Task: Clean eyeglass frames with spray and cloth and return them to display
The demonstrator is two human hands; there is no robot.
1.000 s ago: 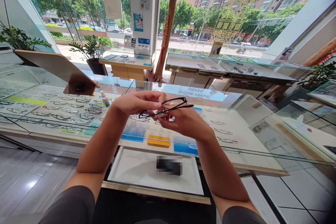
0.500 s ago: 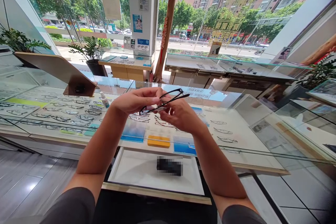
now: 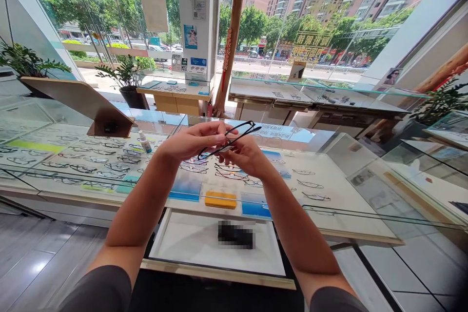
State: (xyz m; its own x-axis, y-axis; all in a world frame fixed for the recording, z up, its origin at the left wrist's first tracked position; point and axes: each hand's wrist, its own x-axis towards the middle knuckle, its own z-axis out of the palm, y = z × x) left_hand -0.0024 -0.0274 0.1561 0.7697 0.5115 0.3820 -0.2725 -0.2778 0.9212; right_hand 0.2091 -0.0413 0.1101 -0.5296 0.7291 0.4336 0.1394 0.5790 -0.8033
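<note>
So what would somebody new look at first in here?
Probably the black glasses, pinched in the left hand with the right hand close by, above the glass counter. Next, the bright yellow block near the counter's front edge, then the tall wooden pole beyond the counter.

Eyeglasses [image 3: 241, 139] above the display counter [image 3: 345, 195]

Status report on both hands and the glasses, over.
Left hand pinching black glasses. Right hand at them, grip partly hidden. Glasses held above display counter. White bottle near left wrist, apart from glasses.
</note>
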